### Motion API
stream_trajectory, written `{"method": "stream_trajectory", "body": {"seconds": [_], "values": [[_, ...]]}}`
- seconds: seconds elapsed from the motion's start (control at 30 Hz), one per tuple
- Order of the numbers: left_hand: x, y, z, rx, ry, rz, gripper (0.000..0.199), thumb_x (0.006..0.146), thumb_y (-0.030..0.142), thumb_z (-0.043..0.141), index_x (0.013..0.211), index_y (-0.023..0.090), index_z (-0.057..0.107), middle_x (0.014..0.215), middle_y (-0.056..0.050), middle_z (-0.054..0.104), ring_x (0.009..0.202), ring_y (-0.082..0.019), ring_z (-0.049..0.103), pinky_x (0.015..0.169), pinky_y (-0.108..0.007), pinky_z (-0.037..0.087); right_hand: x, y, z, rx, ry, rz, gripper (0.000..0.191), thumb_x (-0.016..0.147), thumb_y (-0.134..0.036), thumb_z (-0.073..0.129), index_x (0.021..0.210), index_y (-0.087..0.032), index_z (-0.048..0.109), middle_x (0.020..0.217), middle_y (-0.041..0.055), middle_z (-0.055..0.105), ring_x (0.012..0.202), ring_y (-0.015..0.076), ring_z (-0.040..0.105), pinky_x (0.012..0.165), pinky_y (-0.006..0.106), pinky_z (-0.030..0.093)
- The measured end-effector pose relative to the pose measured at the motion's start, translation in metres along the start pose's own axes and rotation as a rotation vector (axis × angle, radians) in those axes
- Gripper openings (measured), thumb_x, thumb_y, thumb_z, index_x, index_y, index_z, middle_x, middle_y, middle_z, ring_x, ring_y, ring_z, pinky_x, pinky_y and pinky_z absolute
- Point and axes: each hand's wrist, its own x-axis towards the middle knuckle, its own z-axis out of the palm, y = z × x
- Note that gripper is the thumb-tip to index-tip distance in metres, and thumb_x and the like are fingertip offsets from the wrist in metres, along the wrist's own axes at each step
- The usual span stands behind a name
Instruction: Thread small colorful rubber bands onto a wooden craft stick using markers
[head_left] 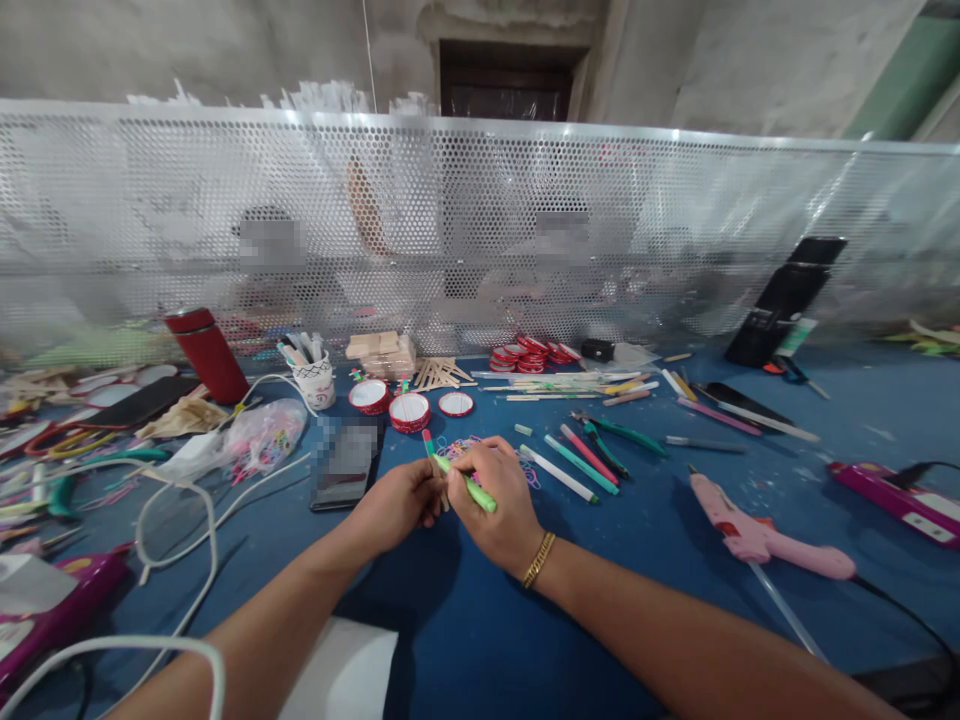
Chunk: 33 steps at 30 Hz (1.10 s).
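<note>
Over the blue table my left hand (401,503) pinches a thin flat wooden craft stick (428,441) whose upper end is red. My right hand (501,500) is closed around a light green marker (480,494), its tip against or very near the stick; the exact contact is too small to make out. Just behind the hands lies a pile of colourful rubber bands (463,449), partly covered by my fingers. To the right rest a white marker (559,474), a teal marker (581,460) and a pink marker (589,453). A small pale green cap (523,430) is beside them.
A phone (346,465) lies left of my hands. Small red-rimmed round pieces (409,411) stand behind it. Green-handled pliers (600,440) and a pink glue gun (765,535) lie rightward. A red bottle (208,355) and white cable (214,520) are at left. Perforated metal panel (480,190) spans the back.
</note>
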Motion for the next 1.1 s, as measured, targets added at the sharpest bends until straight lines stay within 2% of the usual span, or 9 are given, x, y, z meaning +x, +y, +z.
{"method": "stream_trajectory", "body": {"seconds": [0.33,0.63,0.9,1.1], "values": [[0.0018,-0.0039,-0.0011,-0.009,-0.015,0.051,0.021,0.085,0.038,0.049,0.079,0.018,0.052,0.064,0.002,0.057,0.050,-0.010,0.052,0.051,-0.023,0.040,0.0005,-0.0016,0.0035,0.013,-0.014,-0.003,0.016,0.090,-0.026,0.046,0.076,-0.020,0.052,0.068,-0.0015,0.059,0.066,0.0142,0.053,0.090,0.038,0.037],[-0.0007,0.0018,-0.0007,0.022,-0.002,0.004,0.021,0.084,0.038,0.048,0.076,0.019,0.050,0.063,0.002,0.057,0.050,-0.010,0.052,0.047,-0.021,0.037,-0.0003,0.0022,0.0006,-0.028,0.015,0.009,0.014,0.089,-0.024,0.046,0.076,-0.021,0.049,0.068,-0.0010,0.057,0.068,0.0151,0.052,0.088,0.037,0.038],[0.0031,-0.0056,-0.0010,-0.031,-0.007,0.031,0.024,0.083,0.041,0.053,0.077,0.018,0.052,0.063,0.002,0.058,0.050,-0.010,0.052,0.050,-0.022,0.040,0.0005,-0.0026,0.0028,-0.009,-0.005,-0.012,0.015,0.089,-0.025,0.046,0.075,-0.021,0.051,0.067,-0.0014,0.058,0.066,0.0146,0.053,0.090,0.037,0.037],[-0.0009,0.0031,-0.0003,-0.024,-0.006,-0.009,0.022,0.083,0.039,0.050,0.077,0.018,0.051,0.063,0.002,0.056,0.050,-0.009,0.052,0.049,-0.021,0.038,0.0003,-0.0006,0.0025,-0.037,-0.015,-0.006,0.014,0.089,-0.024,0.046,0.076,-0.021,0.051,0.068,-0.0009,0.057,0.067,0.0150,0.053,0.090,0.037,0.037]]}}
